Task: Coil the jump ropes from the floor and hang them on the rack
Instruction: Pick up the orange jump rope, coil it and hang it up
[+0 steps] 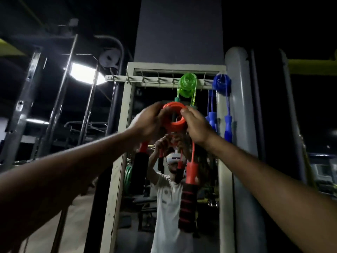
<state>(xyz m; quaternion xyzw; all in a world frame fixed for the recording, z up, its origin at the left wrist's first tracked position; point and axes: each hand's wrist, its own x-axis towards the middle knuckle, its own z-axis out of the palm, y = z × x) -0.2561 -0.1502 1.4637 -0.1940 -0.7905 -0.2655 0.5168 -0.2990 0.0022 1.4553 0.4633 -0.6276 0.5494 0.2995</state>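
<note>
- Fingers of the left hand curled round the left side of a coiled orange rope, gripping it.
- Right hand gripping the right side of the same coil, thumb pressed on its rim.
- Held up on two outstretched arms, below the rack and apart from its hooks.
- Red-and-black handle dangling on a short orange strand under the right hand.
- Second handle hanging beneath the left hand, partly hidden behind the wrist.
- Coiled green rope on a rack hook, just above the orange coil.
- Coiled blue rope at the right end of the rack, blue handles hanging straight down.
- Mirror under the rack, reflecting a person in a white shirt with both arms raised.
</note>
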